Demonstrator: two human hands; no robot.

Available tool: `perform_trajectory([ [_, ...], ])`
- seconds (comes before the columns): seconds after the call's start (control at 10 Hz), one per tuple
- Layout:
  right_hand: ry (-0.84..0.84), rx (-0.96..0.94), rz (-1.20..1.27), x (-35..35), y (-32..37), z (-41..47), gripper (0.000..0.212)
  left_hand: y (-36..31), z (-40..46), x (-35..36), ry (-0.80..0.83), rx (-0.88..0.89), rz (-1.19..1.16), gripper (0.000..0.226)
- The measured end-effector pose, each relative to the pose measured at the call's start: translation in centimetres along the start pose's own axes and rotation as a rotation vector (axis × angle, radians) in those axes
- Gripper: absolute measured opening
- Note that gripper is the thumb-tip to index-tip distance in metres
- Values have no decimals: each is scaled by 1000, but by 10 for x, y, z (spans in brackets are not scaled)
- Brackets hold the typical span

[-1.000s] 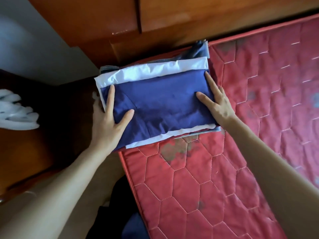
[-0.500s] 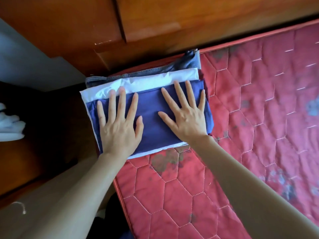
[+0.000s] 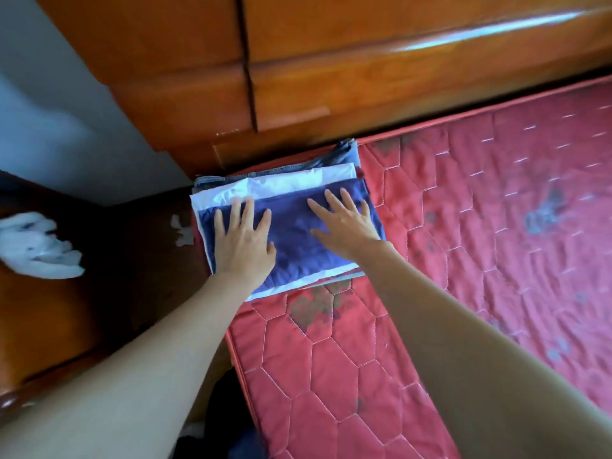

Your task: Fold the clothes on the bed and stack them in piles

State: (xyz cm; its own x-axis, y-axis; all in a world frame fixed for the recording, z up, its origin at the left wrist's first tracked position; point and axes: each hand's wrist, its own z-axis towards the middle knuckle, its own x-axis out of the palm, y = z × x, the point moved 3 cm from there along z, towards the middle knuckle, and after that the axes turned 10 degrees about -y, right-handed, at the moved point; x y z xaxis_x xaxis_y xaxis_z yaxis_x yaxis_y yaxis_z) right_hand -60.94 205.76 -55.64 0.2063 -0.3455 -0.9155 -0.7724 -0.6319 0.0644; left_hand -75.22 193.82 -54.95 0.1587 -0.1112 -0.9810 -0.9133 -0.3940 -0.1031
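Note:
A pile of folded clothes sits at the far left corner of the red quilted mattress (image 3: 463,260). On top lies a folded dark blue garment (image 3: 294,240), under it a white one (image 3: 298,183), and folded jeans (image 3: 344,154) at the bottom. My left hand (image 3: 243,240) lies flat on the left half of the blue garment, fingers straight and spread. Flat on the right half rests my right hand (image 3: 344,223), with its fingers spread too.
A wooden headboard (image 3: 364,77) runs along the far edge of the bed. A dark wooden nightstand (image 3: 99,293) stands left of the mattress, with a crumpled white item (image 3: 36,250) on it. A pale wall (image 3: 49,111) is at the upper left.
Both hands moved from the sides of the pile onto its top and now lie flat on the blue garment. The view has pulled back and shows more of the mattress.

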Motion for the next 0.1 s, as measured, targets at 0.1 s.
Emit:
perform_trajectory([
  [0.1,55,29,-17,-36,12,-32,46,-7,-15,-46,-29,66,-35,39],
])
